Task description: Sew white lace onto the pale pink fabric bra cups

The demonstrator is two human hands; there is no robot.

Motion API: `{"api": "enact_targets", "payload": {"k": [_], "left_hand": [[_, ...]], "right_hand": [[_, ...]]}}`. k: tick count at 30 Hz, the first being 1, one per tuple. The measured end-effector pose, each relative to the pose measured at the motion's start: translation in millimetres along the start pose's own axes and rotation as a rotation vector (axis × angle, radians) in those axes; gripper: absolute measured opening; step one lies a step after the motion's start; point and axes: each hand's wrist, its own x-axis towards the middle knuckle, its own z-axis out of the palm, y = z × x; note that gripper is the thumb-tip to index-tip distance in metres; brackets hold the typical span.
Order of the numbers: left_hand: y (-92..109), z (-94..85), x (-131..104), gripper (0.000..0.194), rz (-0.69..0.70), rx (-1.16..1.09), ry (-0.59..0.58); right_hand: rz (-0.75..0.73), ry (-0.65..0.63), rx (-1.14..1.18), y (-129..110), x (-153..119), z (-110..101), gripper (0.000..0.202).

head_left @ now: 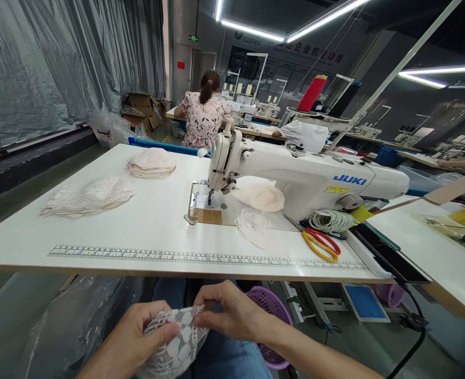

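Note:
A piece of white floral lace point(175, 345) is held over my lap, below the table's front edge. My left hand point(140, 337) grips its left side, thumb lying on top of the lace. At its upper right edge, my right hand point(226, 313) pinches the border between thumb and fingers. The underside of the lace and the fingertips beneath it are hidden. On the table beyond stands a white sewing machine point(295, 168). Beside its needle lie a beige cup-shaped piece point(262, 197) and a loose lace piece point(254, 227).
Two stacks of lace pieces, a nearer one point(90, 196) and a farther one point(152, 163), lie on the table's left. Scissors point(321, 245) and a coil of white cord point(331, 220) are at the right. A purple basket point(270, 305) stands below. Another person point(206, 116) sits ahead.

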Motion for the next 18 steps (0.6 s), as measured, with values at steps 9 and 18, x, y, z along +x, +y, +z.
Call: {"api": "enact_targets", "payload": {"k": [9, 18], "left_hand": [[19, -16.6, 3, 0.037, 0.051, -0.095, -0.033], [120, -106.2, 129, 0.016, 0.279, 0.445, -0.085]], "right_hand": [[0.074, -0.008, 0.153, -16, -2, -14, 0.009], [0.019, 0.231, -0.445, -22, 59, -73, 0.021]]}}
